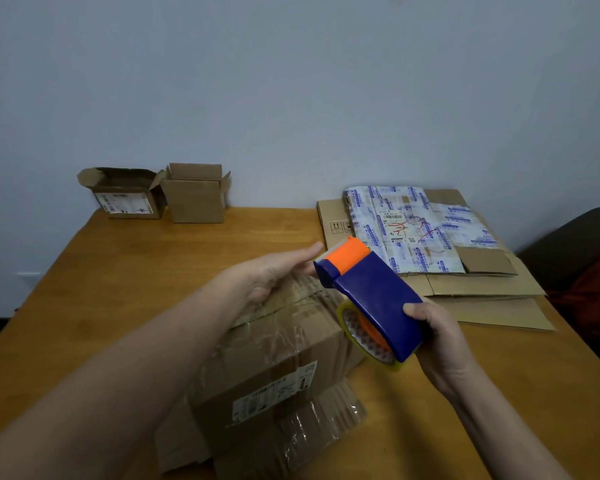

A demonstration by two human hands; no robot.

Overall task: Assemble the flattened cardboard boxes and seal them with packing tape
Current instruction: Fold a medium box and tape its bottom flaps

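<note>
A brown cardboard box point(274, 368) with old clear tape and a white label stands in front of me on the wooden table point(146, 265). My left hand point(274, 275) rests on the box's top far edge, fingers straight and pointing right. My right hand point(437, 330) grips a blue and orange tape dispenser point(371, 296) holding a roll of clear tape, raised just right of the box with its orange front end near my left fingertips.
Several flattened cardboard boxes point(440, 258) lie stacked at the back right, the top one covered in printed white tape. Two small assembled boxes point(125, 194) point(196, 195) stand open at the back left by the wall. A dark chair point(582, 244) is at the right.
</note>
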